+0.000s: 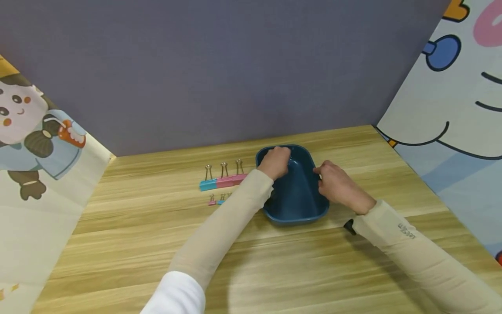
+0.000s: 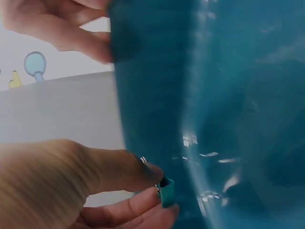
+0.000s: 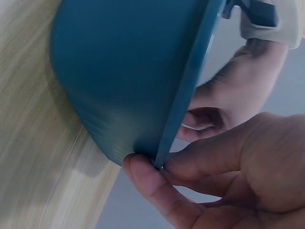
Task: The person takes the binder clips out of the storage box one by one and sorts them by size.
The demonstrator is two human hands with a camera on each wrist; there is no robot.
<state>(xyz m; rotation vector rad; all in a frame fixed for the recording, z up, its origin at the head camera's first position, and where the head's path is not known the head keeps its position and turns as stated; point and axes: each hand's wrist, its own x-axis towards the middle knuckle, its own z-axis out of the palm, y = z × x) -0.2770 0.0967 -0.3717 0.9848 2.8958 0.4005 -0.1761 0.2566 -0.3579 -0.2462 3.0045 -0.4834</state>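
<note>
A dark blue plastic basin (image 1: 296, 220) stands on the wooden table. My left hand (image 1: 276, 162) reaches inside it near the far left corner. Between thumb and fingers, the left hand pinches a small green binder clip (image 2: 167, 192), seen in the left wrist view; its metal handles are mostly hidden by the thumb. My right hand (image 1: 338, 185) grips the basin's right rim, thumb and finger on either side of the wall, as the right wrist view shows.
Left of the basin lies a row of large binder clips, one blue (image 1: 208, 185) and others pink (image 1: 225, 182). Nearer me sit small clips, including a pink one (image 1: 212, 203) and a blue one (image 1: 221, 202), partly hidden by my left sleeve. A grey partition (image 1: 235, 74) rises behind.
</note>
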